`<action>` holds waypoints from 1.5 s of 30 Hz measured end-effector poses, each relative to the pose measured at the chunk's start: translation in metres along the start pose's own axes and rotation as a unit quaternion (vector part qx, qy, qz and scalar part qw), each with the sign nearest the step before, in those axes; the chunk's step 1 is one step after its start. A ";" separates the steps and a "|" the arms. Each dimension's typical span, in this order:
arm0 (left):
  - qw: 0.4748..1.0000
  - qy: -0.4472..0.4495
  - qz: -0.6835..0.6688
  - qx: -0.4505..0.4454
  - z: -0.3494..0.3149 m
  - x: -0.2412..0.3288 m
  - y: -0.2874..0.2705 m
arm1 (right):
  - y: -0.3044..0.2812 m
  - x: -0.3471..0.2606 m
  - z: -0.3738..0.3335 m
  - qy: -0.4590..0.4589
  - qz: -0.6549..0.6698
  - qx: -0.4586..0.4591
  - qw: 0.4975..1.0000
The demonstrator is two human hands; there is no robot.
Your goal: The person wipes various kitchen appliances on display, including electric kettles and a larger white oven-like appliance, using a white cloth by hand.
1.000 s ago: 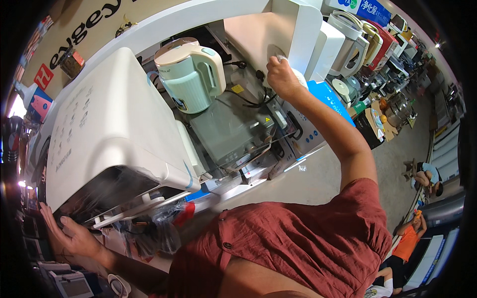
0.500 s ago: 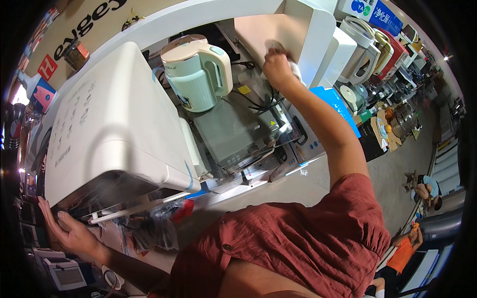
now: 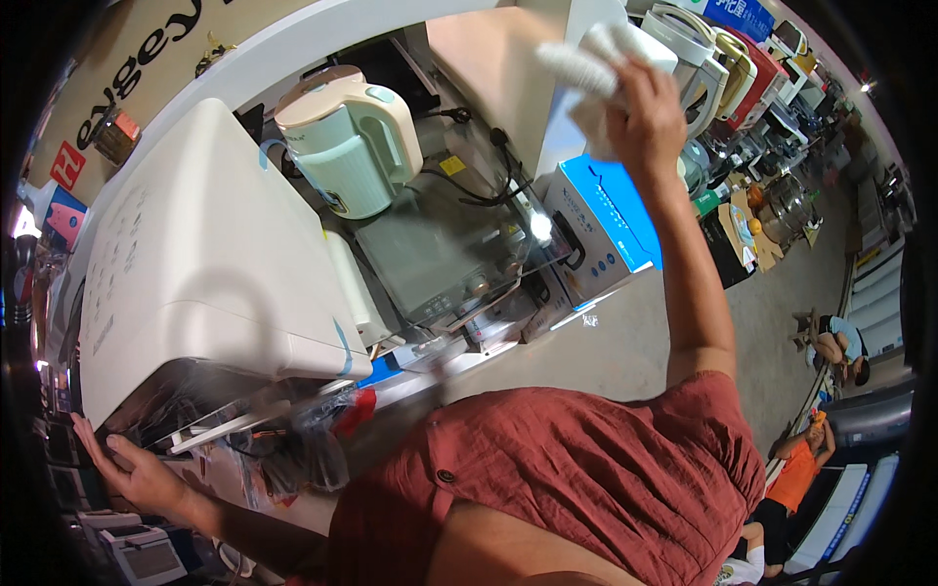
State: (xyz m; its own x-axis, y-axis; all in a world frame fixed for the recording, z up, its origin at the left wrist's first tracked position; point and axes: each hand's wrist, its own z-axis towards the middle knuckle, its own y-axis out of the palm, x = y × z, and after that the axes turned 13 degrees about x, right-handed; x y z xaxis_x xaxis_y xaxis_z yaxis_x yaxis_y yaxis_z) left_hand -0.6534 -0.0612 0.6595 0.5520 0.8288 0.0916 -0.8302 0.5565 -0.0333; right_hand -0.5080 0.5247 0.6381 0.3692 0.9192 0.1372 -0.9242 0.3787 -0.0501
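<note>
My right hand [image 3: 650,122] is raised at the far right, closed around a white cloth [image 3: 591,78] that is partly smeared by motion. Behind the cloth stands a white upright panel [image 3: 523,68]. At the near left my left hand [image 3: 137,474] rests with fingers stretched out against the lower corner of a large white boxy appliance [image 3: 195,234] with a dark front. To the right of this appliance a pale green kettle-shaped jug [image 3: 342,146] with a cream lid and handle stands on a grey flat-topped appliance [image 3: 430,254].
A blue and white box [image 3: 606,215] sits beside the grey appliance, whose black cord [image 3: 498,176] lies loose behind it. More jugs [image 3: 684,59] and small appliances line the shelf at right. Plastic-wrapped items [image 3: 303,449] lie low at left. Two people [image 3: 806,469] are farther off at right.
My right hand has moved right and toward me with the cloth, away from the white panel. The view has shifted slightly. My left hand stays at the white appliance's corner.
</note>
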 end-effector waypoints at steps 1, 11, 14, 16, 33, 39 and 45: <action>1.000 0.001 -0.004 -0.002 0.001 -0.001 0.000 | 0.008 0.011 0.005 0.002 0.011 0.041 0.999; 0.986 -0.010 0.151 0.065 0.000 0.010 -0.023 | 0.021 0.036 -0.092 0.047 0.089 -0.330 0.938; 0.987 0.007 0.100 0.125 -0.004 0.036 -0.029 | 0.017 0.054 -0.099 0.022 0.117 -0.469 0.875; 0.986 0.032 0.099 0.132 -0.007 0.056 -0.040 | 0.002 0.054 -0.072 0.095 0.118 -0.450 0.880; 0.907 0.289 0.306 0.019 -0.048 0.044 -0.100 | 0.030 0.018 -0.109 0.051 0.095 -0.258 0.960; 0.923 0.186 0.333 0.049 -0.052 0.120 -0.063 | -0.043 0.039 -0.050 0.072 0.068 -0.204 0.974; 0.961 0.206 -0.055 -0.179 -0.063 0.152 -0.051 | -0.134 0.098 -0.055 0.056 -0.064 -0.278 0.957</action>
State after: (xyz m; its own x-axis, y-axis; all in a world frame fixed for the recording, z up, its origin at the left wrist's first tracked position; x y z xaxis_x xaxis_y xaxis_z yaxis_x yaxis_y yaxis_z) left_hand -0.5221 0.0399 0.6127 0.6798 0.6759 -0.2847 -0.7260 0.5650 -0.3921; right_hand -0.3430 0.5702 0.6044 0.5121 0.8559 0.0719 -0.6877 0.4587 -0.5627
